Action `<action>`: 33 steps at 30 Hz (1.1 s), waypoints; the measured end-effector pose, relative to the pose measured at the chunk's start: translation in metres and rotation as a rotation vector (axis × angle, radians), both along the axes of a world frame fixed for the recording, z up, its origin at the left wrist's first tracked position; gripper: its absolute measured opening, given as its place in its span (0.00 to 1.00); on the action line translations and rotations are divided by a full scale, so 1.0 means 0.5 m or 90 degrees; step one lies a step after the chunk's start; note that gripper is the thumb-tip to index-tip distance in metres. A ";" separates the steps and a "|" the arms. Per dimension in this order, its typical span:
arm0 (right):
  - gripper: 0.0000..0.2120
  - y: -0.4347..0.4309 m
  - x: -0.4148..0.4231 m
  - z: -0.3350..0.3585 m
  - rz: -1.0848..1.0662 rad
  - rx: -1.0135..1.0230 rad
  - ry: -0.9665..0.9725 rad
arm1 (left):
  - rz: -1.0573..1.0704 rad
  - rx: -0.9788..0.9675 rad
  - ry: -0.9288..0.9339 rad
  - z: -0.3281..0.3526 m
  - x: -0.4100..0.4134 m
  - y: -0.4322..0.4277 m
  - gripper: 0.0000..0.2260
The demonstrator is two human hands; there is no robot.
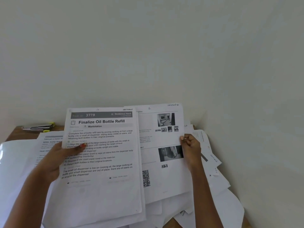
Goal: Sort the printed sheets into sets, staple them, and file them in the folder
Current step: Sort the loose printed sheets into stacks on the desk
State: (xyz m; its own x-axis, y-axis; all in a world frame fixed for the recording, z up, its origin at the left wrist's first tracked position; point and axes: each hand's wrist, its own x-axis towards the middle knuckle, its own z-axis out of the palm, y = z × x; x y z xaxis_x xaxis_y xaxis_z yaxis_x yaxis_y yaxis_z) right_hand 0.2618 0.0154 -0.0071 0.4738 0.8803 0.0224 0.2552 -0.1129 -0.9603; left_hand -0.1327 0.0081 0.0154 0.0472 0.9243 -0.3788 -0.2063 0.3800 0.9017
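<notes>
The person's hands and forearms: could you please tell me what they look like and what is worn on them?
No sleeve, watch or bracelet shows on either arm. The left hand has red-orange polish on its thumbnail. The right hand shows no ring in view.

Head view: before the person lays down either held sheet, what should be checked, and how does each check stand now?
1. The left hand grips the Finalize Oil Bottle Refill sheet, thumb on its front: ok.
2. The right hand pinches the photo sheet at its right edge: ok.
3. Section label of the first sheet legible, "SECTION 5": ok.
4. Handwritten section label of the photo sheet legible: cannot tell, blurred.
5. Sorted sets laid out on the table: not ok, the loose sheets lie overlapping in a heap.
6. Stapler at hand: cannot tell; only dark and yellow items show at the far left.
</notes>
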 end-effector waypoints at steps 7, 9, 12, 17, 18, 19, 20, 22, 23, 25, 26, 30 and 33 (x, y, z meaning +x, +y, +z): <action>0.07 0.012 -0.022 -0.006 0.024 0.017 0.022 | 0.018 -0.005 -0.012 -0.006 -0.024 -0.003 0.20; 0.06 0.013 -0.030 -0.005 0.036 0.024 0.035 | 0.019 -0.006 -0.015 -0.005 -0.026 -0.005 0.19; 0.04 0.014 -0.040 -0.009 0.054 0.025 0.029 | 0.019 -0.008 -0.025 -0.005 -0.026 -0.007 0.18; 0.05 0.018 -0.054 -0.013 0.067 0.033 0.038 | 0.026 -0.010 -0.036 -0.003 -0.023 -0.011 0.17; 0.05 0.018 -0.056 -0.012 0.069 0.035 0.038 | 0.028 -0.011 -0.036 -0.003 -0.024 -0.011 0.17; 0.04 0.019 -0.056 -0.013 0.073 0.036 0.040 | 0.029 -0.012 -0.037 -0.002 -0.025 -0.012 0.17; 0.04 0.020 -0.057 -0.013 0.076 0.036 0.041 | 0.032 -0.013 -0.037 -0.003 -0.027 -0.011 0.17; 0.03 0.022 -0.059 -0.013 0.079 0.036 0.047 | 0.031 -0.016 -0.035 -0.003 -0.030 -0.011 0.16; 0.03 0.022 -0.059 -0.013 0.080 0.036 0.055 | 0.029 -0.016 -0.036 -0.003 -0.030 -0.012 0.16; 0.03 0.020 -0.062 -0.012 0.083 0.041 0.072 | 0.029 -0.016 -0.039 -0.003 -0.031 -0.013 0.16; 0.03 0.018 -0.064 -0.010 0.087 0.046 0.083 | 0.029 -0.014 -0.041 -0.004 -0.031 -0.013 0.17; 0.04 0.011 -0.069 -0.013 0.108 0.048 0.122 | 0.019 -0.008 -0.044 -0.006 -0.035 -0.015 0.18; 0.05 0.010 -0.072 -0.019 0.122 0.054 0.144 | 0.021 -0.002 -0.036 -0.006 -0.037 -0.016 0.18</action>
